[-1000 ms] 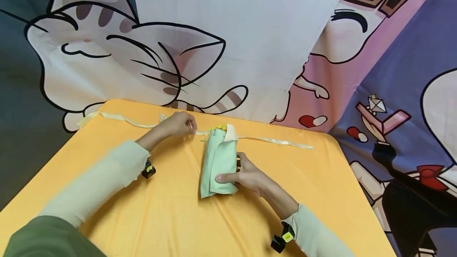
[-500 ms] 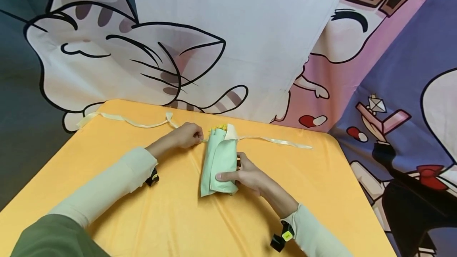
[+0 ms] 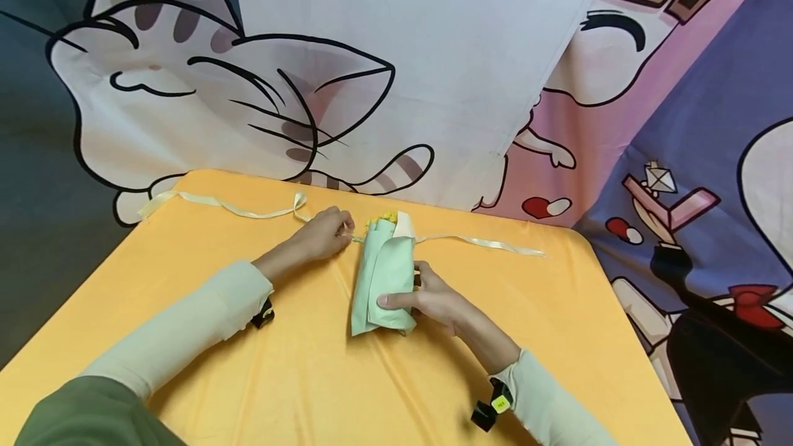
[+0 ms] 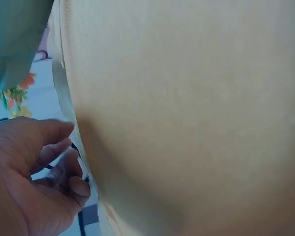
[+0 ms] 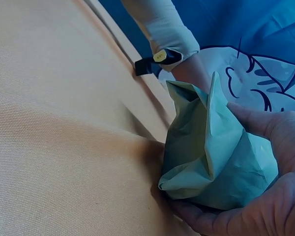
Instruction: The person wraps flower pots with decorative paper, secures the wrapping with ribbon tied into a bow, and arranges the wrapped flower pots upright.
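Well, the green paper wrapper (image 3: 385,270) holds yellow flowers (image 3: 389,217) inside

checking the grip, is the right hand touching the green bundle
Touching: the head view plainly shows the right hand gripping the green bundle, thumb lying on it.

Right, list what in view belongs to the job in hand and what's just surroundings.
Seem part of the job:
- green wrapping paper, held by the right hand
- yellow flowers at its top
- cream ribbon, showing on both sides

Just surroundings:
- yellow tablecloth
- cartoon cat backdrop
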